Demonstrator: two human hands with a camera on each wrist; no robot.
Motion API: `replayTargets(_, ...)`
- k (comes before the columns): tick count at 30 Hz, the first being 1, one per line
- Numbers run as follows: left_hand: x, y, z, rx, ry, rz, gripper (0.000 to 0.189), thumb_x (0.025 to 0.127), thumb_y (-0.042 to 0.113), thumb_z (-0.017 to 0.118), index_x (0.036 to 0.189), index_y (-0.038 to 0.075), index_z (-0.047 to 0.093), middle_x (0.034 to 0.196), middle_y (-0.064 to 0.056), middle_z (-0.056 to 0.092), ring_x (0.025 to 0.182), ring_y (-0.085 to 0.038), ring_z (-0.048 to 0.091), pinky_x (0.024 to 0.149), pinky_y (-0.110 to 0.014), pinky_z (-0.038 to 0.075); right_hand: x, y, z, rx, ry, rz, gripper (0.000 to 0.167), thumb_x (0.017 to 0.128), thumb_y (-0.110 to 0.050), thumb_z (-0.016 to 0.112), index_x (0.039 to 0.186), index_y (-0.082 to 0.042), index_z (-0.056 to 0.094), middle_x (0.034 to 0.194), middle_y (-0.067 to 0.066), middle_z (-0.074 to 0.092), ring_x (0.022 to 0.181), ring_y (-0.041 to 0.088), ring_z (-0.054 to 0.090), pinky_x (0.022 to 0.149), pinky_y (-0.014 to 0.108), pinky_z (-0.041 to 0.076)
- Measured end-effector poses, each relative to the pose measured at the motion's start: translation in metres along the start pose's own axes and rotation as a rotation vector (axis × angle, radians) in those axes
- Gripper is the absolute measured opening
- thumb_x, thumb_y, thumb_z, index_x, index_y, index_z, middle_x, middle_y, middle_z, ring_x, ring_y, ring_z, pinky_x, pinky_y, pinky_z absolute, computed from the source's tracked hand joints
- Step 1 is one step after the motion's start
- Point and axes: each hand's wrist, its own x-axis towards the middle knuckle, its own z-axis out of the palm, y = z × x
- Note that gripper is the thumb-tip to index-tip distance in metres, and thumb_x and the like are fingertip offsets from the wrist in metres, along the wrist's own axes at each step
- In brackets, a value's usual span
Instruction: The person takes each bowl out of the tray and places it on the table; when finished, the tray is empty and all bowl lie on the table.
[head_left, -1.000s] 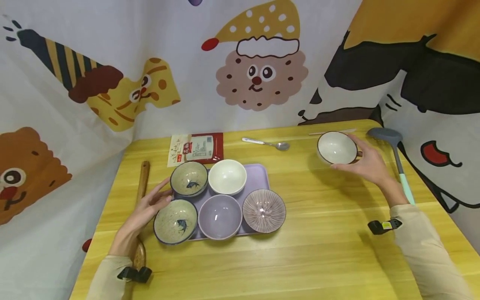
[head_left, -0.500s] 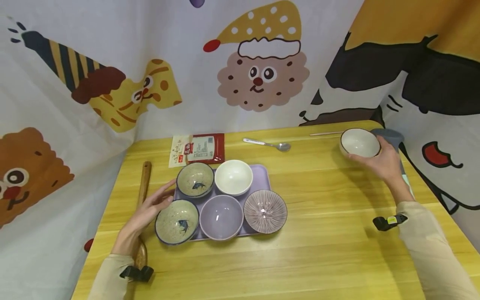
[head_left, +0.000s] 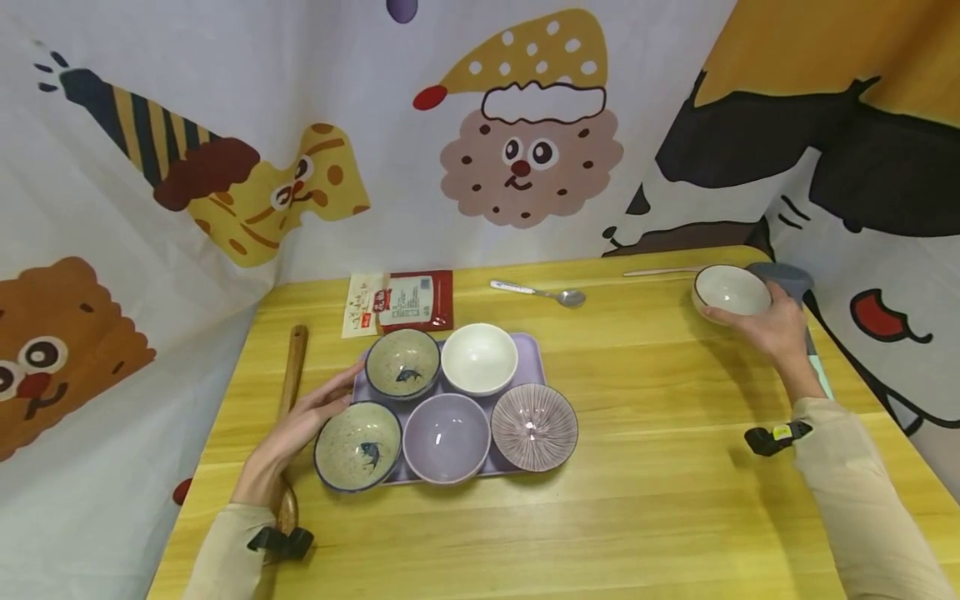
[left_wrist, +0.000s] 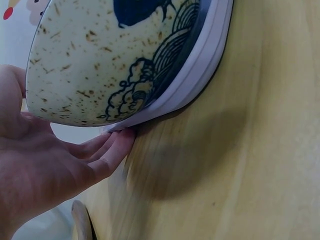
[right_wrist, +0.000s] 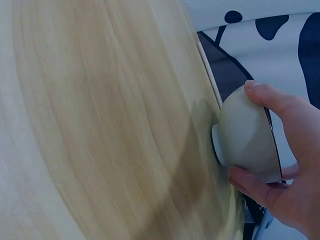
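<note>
One brown-rimmed bowl point(head_left: 731, 290) was in my right hand point(head_left: 772, 329), pinched upright between thumb and fingers, at the far right of the table point(head_left: 637, 517). Its foot was close to the wood; I could not tell whether it touched. A thin stick point(head_left: 660, 272) lay just beside it, and a grey ladle point(head_left: 783, 275) lay partly behind the bowl and my hand.

My left hand point(head_left: 303, 425) gripped nothing: its fingertips touched the left edge of the lavender tray point(head_left: 531, 354), next to two fish-painted bowls point(head_left: 403, 363). A white bowl point(head_left: 480, 358), a purple bowl point(head_left: 447, 439) and a streaked bowl point(head_left: 534, 427) stood there as well.

I judged the step in hand to be placing the single bowl well apart from the others. The next move seemed to call for keeping it level, settling its foot, then loosening my pinch without nudging the ladle.
</note>
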Motion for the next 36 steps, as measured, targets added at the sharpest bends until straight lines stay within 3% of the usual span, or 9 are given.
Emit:
replayTargets(6, 0.000, 0.001, -0.001, 0.003, -0.027, -0.012, 0.057, 0.108, 0.018, 0.042, 0.162, 0.014, 0.026, 0.168, -0.021, 0.012, 0.153, -0.048, 0.008, 0.118, -0.070, 0.006, 0.004, 0.002, 0.001, -0.009, -0.005, 0.010, 0.119, 0.081, -0.060, 0.075, 0.159, 0.006, 0.014, 0.155, 0.042, 0.026, 0.138, 0.060, 0.031, 0.106, 0.072, 0.034)
replayTargets(14, 0.008, 0.004, -0.001, 0.005, -0.074, 0.010, 0.056, 0.108, 0.015, 0.039, 0.162, 0.013, 0.025, 0.169, -0.020, 0.009, 0.154, -0.047, 0.003, 0.118, -0.071, 0.006, 0.005, 0.003, -0.001, 0.003, 0.000, 0.023, 0.116, 0.083, -0.060, 0.072, 0.160, 0.004, 0.013, 0.155, 0.041, 0.026, 0.141, 0.060, 0.025, 0.107, 0.073, 0.031)
replayTargets(19, 0.014, 0.006, 0.003, 0.014, -0.102, 0.009, 0.056, 0.109, 0.016, 0.038, 0.162, 0.014, 0.023, 0.169, -0.020, 0.008, 0.154, -0.048, 0.003, 0.118, -0.070, 0.007, 0.002, 0.008, -0.009, 0.002, 0.007, 0.025, 0.116, 0.085, -0.059, 0.069, 0.158, 0.009, 0.009, 0.153, 0.044, 0.025, 0.138, 0.061, 0.028, 0.106, 0.073, 0.034)
replayTargets(22, 0.016, 0.004, 0.002, 0.052, -0.082, 0.002, 0.055, 0.109, 0.020, 0.042, 0.162, 0.017, 0.027, 0.169, -0.019, 0.013, 0.153, -0.048, 0.010, 0.117, -0.070, 0.012, -0.002, 0.010, -0.010, -0.019, 0.017, -0.014, 0.114, 0.086, -0.056, 0.070, 0.157, 0.011, 0.009, 0.150, 0.046, 0.026, 0.134, 0.063, 0.033, 0.103, 0.073, 0.036)
replayTargets(24, 0.017, 0.003, 0.000, 0.083, -0.049, 0.003, 0.055, 0.108, 0.021, 0.044, 0.161, 0.017, 0.030, 0.166, -0.021, 0.022, 0.150, -0.048, 0.021, 0.117, -0.067, 0.021, -0.006, 0.009, -0.009, -0.042, 0.018, -0.057, 0.112, 0.087, -0.053, 0.071, 0.156, 0.011, 0.009, 0.147, 0.047, 0.027, 0.132, 0.064, 0.034, 0.101, 0.074, 0.037)
replayTargets(27, 0.019, 0.001, -0.005, 0.086, -0.009, 0.015, 0.055, 0.107, 0.019, 0.047, 0.160, 0.014, 0.032, 0.157, -0.028, 0.036, 0.139, -0.049, 0.041, 0.111, -0.053, 0.041, -0.016, 0.003, -0.010, -0.067, 0.023, -0.103, 0.110, 0.088, -0.049, 0.072, 0.156, 0.012, 0.010, 0.145, 0.048, 0.026, 0.129, 0.065, 0.034, 0.099, 0.076, 0.036)
replayTargets(29, 0.022, 0.001, -0.008, 0.066, 0.014, 0.013, 0.056, 0.107, 0.016, 0.048, 0.159, 0.010, 0.031, 0.150, -0.034, 0.042, 0.129, -0.048, 0.052, 0.101, -0.040, 0.051, -0.024, -0.004, -0.012, -0.076, 0.017, -0.109, 0.108, 0.090, -0.048, 0.070, 0.155, 0.012, 0.009, 0.146, 0.048, 0.021, 0.128, 0.065, 0.033, 0.098, 0.077, 0.035)
replayTargets(32, 0.026, 0.000, -0.011, 0.065, 0.045, -0.002, 0.058, 0.105, 0.011, 0.051, 0.159, 0.005, 0.030, 0.141, -0.038, 0.046, 0.118, -0.044, 0.060, 0.091, -0.030, 0.056, -0.037, -0.016, -0.016, -0.062, 0.004, -0.125, 0.108, 0.091, -0.047, 0.069, 0.155, 0.013, 0.006, 0.150, 0.048, 0.014, 0.127, 0.066, 0.031, 0.096, 0.078, 0.033)
replayTargets(36, 0.030, 0.000, -0.014, 0.121, 0.079, -0.013, 0.060, 0.102, 0.005, 0.055, 0.157, 0.001, 0.031, 0.127, -0.036, 0.053, 0.107, -0.035, 0.065, 0.084, -0.031, 0.059, -0.052, -0.032, -0.019, -0.041, -0.006, -0.201, 0.107, 0.092, -0.043, 0.070, 0.156, 0.013, 0.004, 0.154, 0.047, 0.009, 0.134, 0.067, 0.025, 0.100, 0.079, 0.029)
